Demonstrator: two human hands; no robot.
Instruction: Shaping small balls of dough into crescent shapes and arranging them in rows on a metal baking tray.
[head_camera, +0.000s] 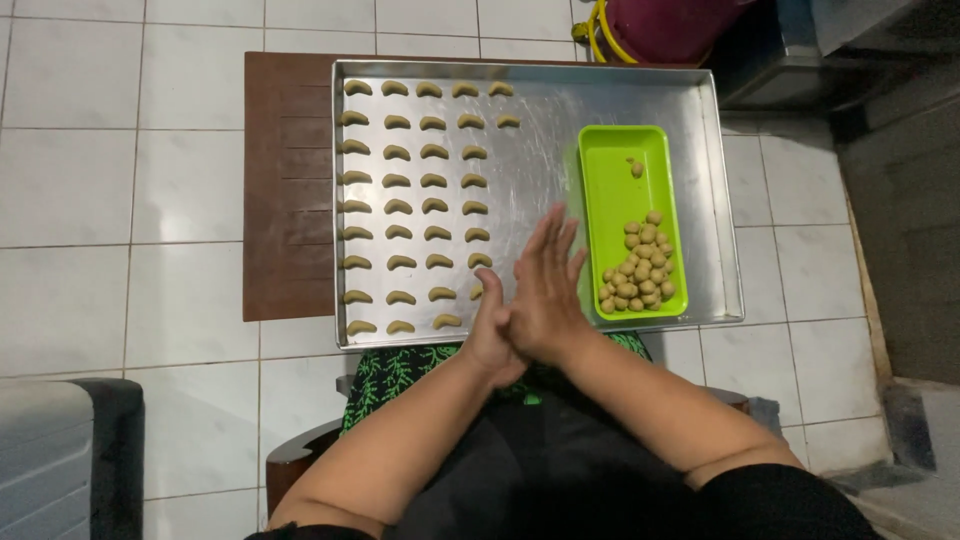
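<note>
Pressing together, left hand under right hand, beside green tray

Head view, looking straight down. Metal baking tray rests on a dark brown wooden tabletop over a white tiled floor. Left part of tray: crescent-shaped greenish dough pieces laid in five neat columns, well spaced, none touching. Right part: bright green rectangular tray lying inside the metal tray, holding a heap of small dough balls at its near end; one small piece sits apart near the far end. Left hand and right hand pressed palm to palm above the near edge, fingers extended; contents between palms hidden. Pink container beyond tray.
</note>
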